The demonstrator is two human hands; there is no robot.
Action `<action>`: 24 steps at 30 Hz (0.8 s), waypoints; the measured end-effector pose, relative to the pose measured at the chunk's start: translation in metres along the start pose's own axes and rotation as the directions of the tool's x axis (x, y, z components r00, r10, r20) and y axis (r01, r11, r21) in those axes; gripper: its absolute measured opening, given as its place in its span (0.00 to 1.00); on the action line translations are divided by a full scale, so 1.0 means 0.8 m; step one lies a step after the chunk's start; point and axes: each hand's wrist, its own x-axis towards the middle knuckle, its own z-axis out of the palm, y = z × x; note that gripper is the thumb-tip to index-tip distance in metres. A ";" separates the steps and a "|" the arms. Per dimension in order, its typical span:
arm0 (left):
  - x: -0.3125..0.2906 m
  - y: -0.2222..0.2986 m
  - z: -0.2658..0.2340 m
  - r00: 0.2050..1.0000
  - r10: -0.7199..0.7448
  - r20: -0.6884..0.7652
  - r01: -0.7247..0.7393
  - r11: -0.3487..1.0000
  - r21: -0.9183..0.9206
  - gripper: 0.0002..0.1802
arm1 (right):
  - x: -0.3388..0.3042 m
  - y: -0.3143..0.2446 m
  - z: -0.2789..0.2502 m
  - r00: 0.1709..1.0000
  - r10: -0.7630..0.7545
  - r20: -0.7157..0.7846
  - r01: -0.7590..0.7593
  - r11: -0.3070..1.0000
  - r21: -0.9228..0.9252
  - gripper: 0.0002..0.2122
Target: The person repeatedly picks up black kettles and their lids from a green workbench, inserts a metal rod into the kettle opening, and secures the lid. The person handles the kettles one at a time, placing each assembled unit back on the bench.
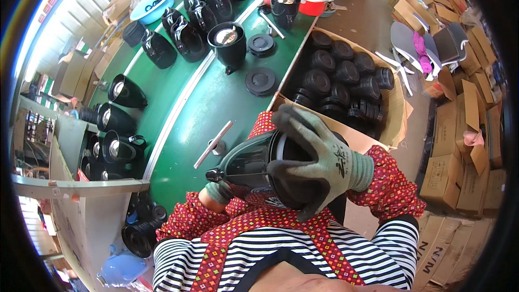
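Observation:
A glossy black jug (246,163) with a clear-edged handle lies on its side in front of my chest. My right hand (316,159), in a grey-green glove with dark fingers, is closed round the jug's wide round end. From below, my left hand (218,191) supports the jug; only its glove cuff and wrist show, the fingers being hidden behind the body. Just beyond the jug, a pale bar-shaped tool (214,146) sits on the green table (186,130). Two round black discs (261,82) (261,45) lie farther up the table.
Black jugs with shiny metal insides (227,40) stand along the table and at its left. To the right, an open carton (400,113) holds many round black parts. A blue basin (153,5), a red basin (311,8), a grey chair (411,46) and stacked cartons (440,178) surround the workplace.

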 end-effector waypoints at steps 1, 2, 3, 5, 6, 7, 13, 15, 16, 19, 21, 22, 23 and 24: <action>0.002 0.004 0.009 0.995 -0.086 -0.044 0.080 0.990 -0.116 0.40 | 0.009 -0.007 -0.006 0.999 -0.010 0.042 0.009 1.000 0.010 0.49; 0.004 0.007 0.017 0.981 -0.176 -0.076 0.154 0.960 -0.235 0.40 | 0.014 -0.013 -0.008 0.999 -0.023 0.031 0.024 0.998 -0.049 0.45; 0.006 0.009 0.017 0.987 -0.155 -0.049 0.141 0.968 -0.208 0.37 | 0.012 -0.015 -0.005 0.999 -0.037 -0.010 0.036 0.998 -0.048 0.43; 0.009 0.015 0.020 0.994 -0.111 0.004 0.110 0.982 -0.151 0.33 | 0.004 -0.017 0.001 0.993 -0.069 -0.099 0.064 0.997 -0.052 0.39; 0.002 -0.004 -0.007 0.997 -0.077 -0.026 0.079 0.994 0.073 0.33 | 0.000 -0.015 0.005 0.979 -0.081 -0.189 0.070 0.996 -0.062 0.37; -0.006 -0.032 -0.044 0.995 -0.064 -0.078 0.053 0.990 -0.134 0.36 | -0.003 -0.009 0.011 0.956 -0.099 -0.277 0.083 0.994 -0.069 0.35; -0.002 0.026 -0.073 0.926 0.292 -0.238 -0.226 0.936 0.270 0.40 | -0.043 0.042 0.103 0.582 0.456 -0.673 -0.012 0.833 0.553 0.35; 0.009 0.063 -0.038 0.890 0.200 -0.411 -0.117 0.969 0.218 0.41 | -0.053 0.049 0.122 0.563 0.469 -0.681 0.041 0.807 0.590 0.32; 0.006 0.064 -0.043 0.876 0.173 -0.450 -0.095 0.977 0.190 0.42 | -0.051 0.052 0.129 0.563 0.472 -0.679 0.080 0.786 0.613 0.31; 0.013 0.126 -0.021 0.898 0.350 -0.267 0.035 0.547 0.836 0.25 | -0.053 0.043 0.144 0.510 0.602 -0.614 -0.019 0.722 0.692 0.27; 0.024 0.172 -0.010 0.909 0.371 -0.191 0.136 0.171 0.976 0.21 | -0.050 0.046 0.137 0.573 0.511 -0.641 -0.130 0.829 0.544 0.28; 0.029 0.185 0.005 0.916 0.350 -0.197 0.177 0.089 0.980 0.19 | -0.046 0.046 0.130 0.608 0.465 -0.643 -0.177 0.870 0.461 0.29; 0.038 0.188 0.018 0.926 0.322 -0.196 0.204 0.010 0.979 0.16 | -0.038 0.041 0.124 0.683 0.421 -0.598 -0.215 0.897 0.386 0.31; 0.039 0.179 0.021 0.925 0.317 -0.211 0.250 -0.089 0.964 0.18 | -0.029 0.038 0.120 0.755 0.370 -0.542 -0.230 0.923 0.309 0.33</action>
